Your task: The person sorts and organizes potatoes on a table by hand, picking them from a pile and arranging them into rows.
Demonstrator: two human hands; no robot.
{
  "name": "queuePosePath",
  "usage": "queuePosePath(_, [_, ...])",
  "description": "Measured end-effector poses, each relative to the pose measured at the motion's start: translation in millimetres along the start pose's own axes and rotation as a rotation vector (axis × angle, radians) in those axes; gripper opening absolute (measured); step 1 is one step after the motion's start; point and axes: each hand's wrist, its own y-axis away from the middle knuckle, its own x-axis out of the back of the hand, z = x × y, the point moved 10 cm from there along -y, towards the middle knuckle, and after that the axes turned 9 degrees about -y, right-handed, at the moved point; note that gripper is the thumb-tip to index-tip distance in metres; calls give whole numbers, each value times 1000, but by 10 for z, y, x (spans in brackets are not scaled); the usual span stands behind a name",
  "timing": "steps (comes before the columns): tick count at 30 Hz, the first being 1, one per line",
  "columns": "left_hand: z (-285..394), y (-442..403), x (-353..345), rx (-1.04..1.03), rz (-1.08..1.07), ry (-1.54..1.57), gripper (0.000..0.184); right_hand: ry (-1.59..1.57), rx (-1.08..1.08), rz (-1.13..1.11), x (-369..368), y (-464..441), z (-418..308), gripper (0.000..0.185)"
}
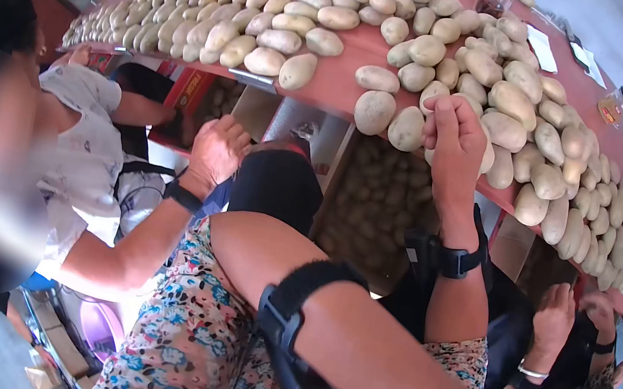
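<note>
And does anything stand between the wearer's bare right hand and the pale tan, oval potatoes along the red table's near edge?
Nothing visible does. The bare right hand, fingers curled, overlaps some pale tan, oval potatoes in view; whether it touches them, I cannot tell. The bare left forearm crosses lower down, not between them.

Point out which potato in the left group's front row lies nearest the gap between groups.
The row's right-end potato: slanted, with a sideways potato to its left and bare red tabletop to its right.
</note>
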Motion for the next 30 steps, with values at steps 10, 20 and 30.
queuePosePath(10, [-90,-1321,-2910,-632,-177,-1576,19,-72,100,109,213,25,-113,19])
queuePosePath(20, [-652,-1938,-2253,-712,18,-1984,53,-185,69,216,464,-30,-233,21])
queuePosePath(30, [-572,-2122,-2050,-386,-151,-1763,51,-137,102,209,411,-74,-206,21])
